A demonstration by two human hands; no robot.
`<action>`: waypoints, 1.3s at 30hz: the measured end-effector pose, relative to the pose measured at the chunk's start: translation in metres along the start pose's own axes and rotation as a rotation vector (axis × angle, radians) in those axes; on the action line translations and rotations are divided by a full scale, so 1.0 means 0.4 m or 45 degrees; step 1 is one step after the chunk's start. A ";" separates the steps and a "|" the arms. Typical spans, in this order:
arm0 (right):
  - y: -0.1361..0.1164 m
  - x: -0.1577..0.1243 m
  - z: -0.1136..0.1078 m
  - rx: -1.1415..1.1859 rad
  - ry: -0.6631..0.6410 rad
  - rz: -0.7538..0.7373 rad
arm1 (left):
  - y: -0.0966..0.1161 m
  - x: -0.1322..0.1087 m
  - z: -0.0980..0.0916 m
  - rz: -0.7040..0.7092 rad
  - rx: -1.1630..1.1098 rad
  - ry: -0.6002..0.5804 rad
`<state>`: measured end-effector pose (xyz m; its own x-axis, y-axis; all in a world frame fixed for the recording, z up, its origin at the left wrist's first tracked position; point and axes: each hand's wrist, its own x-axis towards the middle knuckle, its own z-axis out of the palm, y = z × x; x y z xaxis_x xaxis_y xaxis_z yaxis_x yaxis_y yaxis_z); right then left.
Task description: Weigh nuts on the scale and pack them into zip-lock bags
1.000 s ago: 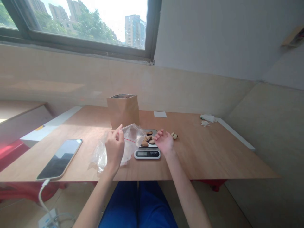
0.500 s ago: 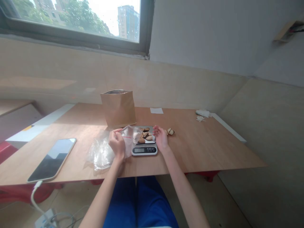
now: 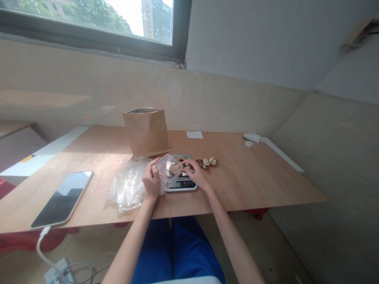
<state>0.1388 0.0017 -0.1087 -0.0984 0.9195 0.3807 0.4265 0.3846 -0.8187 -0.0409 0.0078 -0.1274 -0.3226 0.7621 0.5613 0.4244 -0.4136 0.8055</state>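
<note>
**Bag pinched up over the scale, right fingers down among the nuts**

Nearest me, my left hand (image 3: 151,181) is closed in a pinch, thumb and fingers gathered on the film of a clear zip bag (image 3: 169,169) close to its red seal strip (image 3: 162,177). The bag's slack lower part (image 3: 127,189) spreads on the table just left of that hand, and its upper corner tilts over the scale.

My right hand (image 3: 197,176) is curved, its fingertips (image 3: 186,167) reaching down onto the pan of a digital kitchen scale (image 3: 182,184), at a pile of cracked brown nuts (image 3: 174,169). Through the film I cannot tell whether they are pinching a nut.

A high, light pinch suits this thin film: I'd keep the bag clear of the pan, since any weight resting there would spoil the reading.

Just beyond my right hand, three loose nuts (image 3: 205,163) sit on the wooden table (image 3: 251,177). Beyond my left hand stands an upright kraft paper bag (image 3: 146,132). Farther left lies a smartphone (image 3: 62,199) with a white cable (image 3: 41,244). Far past my right hand are a paper slip (image 3: 194,135) and crumpled white tissue (image 3: 251,138).
</note>
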 end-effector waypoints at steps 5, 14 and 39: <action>-0.021 -0.005 -0.009 -0.223 -0.064 -0.094 | 0.003 0.002 -0.002 -0.018 -0.016 -0.051; 0.001 0.009 -0.015 -0.186 0.107 0.110 | -0.001 -0.012 -0.011 0.048 0.005 0.055; -0.135 0.020 0.028 -0.378 0.077 -0.052 | 0.016 -0.006 -0.013 -0.291 -0.117 0.298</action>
<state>0.1052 -0.0108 -0.0663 -0.0711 0.8938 0.4429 0.6681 0.3723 -0.6442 -0.0418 0.0005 -0.1226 -0.5907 0.7095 0.3844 0.2443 -0.2967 0.9232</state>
